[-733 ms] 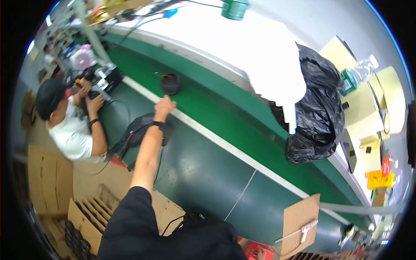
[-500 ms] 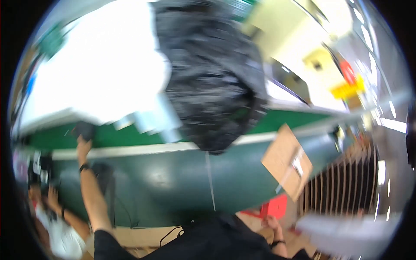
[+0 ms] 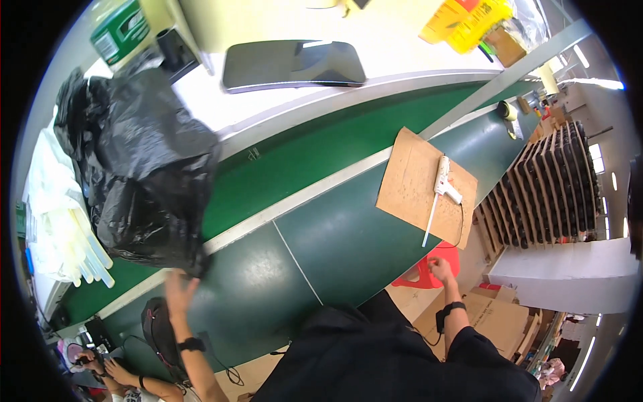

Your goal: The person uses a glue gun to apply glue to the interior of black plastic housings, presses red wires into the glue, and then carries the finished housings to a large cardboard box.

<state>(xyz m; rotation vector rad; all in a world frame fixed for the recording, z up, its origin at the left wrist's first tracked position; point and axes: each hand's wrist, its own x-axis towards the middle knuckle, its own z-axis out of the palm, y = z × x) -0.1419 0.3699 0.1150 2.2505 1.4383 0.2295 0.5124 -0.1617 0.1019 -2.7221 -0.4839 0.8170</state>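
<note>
My left hand (image 3: 179, 293) is raised over the bench's near edge, by the lower end of a crumpled black plastic bag (image 3: 144, 201). Slightly blurred, its fingers look spread with nothing between them; I cannot tell whether they touch the bag. My right hand (image 3: 441, 269) hangs low above a red stool (image 3: 422, 276), empty and with loosely bent fingers. Ahead of it, a white glue gun (image 3: 442, 179) with a long pale stick in it lies on a cardboard sheet (image 3: 400, 181). Left of the black bag, translucent sticks (image 3: 90, 251) poke out of a clear plastic bag (image 3: 50, 194).
A dark glossy phone-like slab (image 3: 295, 65) rests on the white shelf beyond the green strip (image 3: 301, 154). A metal post (image 3: 495, 84) slants down to the bench (image 3: 254, 268). A black backpack (image 3: 157, 328) and a co-worker's hands (image 3: 117, 372) are at lower left.
The view has swung right, so the black bag now appears farther left. My left hand, earlier at a dark object by the shelf edge, is now beside the black bag without it.
</note>
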